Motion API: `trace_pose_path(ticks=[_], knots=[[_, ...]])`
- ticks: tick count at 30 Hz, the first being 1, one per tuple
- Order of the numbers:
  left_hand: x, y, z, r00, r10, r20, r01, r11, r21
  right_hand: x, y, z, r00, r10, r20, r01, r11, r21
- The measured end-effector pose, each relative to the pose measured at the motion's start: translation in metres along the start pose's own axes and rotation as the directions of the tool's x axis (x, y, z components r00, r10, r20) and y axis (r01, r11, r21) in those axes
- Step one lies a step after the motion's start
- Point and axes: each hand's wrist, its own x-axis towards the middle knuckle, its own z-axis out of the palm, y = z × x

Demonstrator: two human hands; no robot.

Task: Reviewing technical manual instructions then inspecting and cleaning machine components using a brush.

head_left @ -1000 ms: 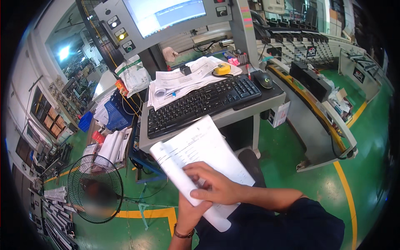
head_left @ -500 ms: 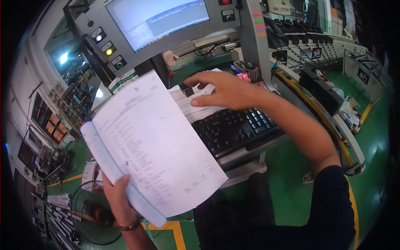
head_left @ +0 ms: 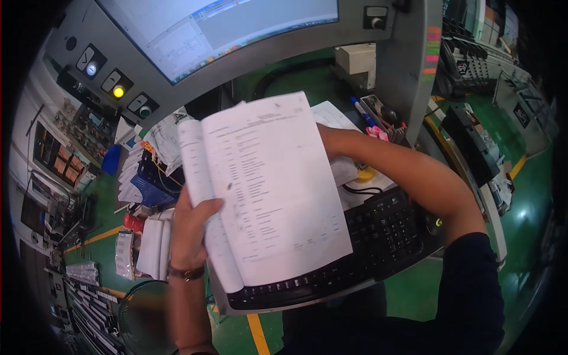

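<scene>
My left hand (head_left: 192,228) is closed on a stack of printed papers (head_left: 278,189), thumb in front, with its left side rolled back on itself. The stack is held tilted over the left part of a black keyboard (head_left: 384,236). My right hand (head_left: 328,142) reaches behind the upper right edge of the papers; its fingers are hidden there, so what they touch cannot be told. Close to that wrist lie loose white sheets (head_left: 337,116) and a small yellow thing (head_left: 367,174).
Above the papers is a grey machine panel with a lit screen (head_left: 248,35) and round buttons (head_left: 118,92). A pen holder (head_left: 384,115) with pens and a pink item stands at the right. Left are a blue tray (head_left: 155,184), paper piles and a blurred fan (head_left: 145,313).
The view has shifted closer to the panel. The papers have moved up and right, over the keyboard. My right hand, seen above the keyboard with bent fingers before, has gone behind the papers.
</scene>
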Motion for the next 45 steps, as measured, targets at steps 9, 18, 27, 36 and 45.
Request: trace_pose_path(ticks=[9,18,27,36,45], knots=[[0.096,-0.037,0.001,0.996,0.082,-0.022,-0.072,0.953,0.294,-0.081,-0.062,-0.092,0.692,0.546,-0.473,-0.507,0.833,0.219],[0.097,-0.047,0.023,0.941,0.312,0.131,-0.271,0.465,0.843,-0.054,-0.124,0.007,0.939,0.344,0.007,-0.326,0.896,-0.301],[-0.05,-0.016,0.098,0.85,0.515,0.11,-0.254,0.217,0.943,-0.296,-0.235,-0.034,0.784,0.393,-0.481,-0.483,0.872,-0.075],[-0.219,-0.06,0.46,0.762,0.516,0.392,-0.64,0.506,0.578,-0.676,-0.357,0.055,0.273,0.778,-0.565,-0.684,0.57,0.454],[-0.374,-0.135,0.746,0.255,0.168,0.952,-0.692,0.719,0.059,-0.899,-0.449,-0.004,-0.373,0.623,-0.687,-0.692,0.306,0.653]])
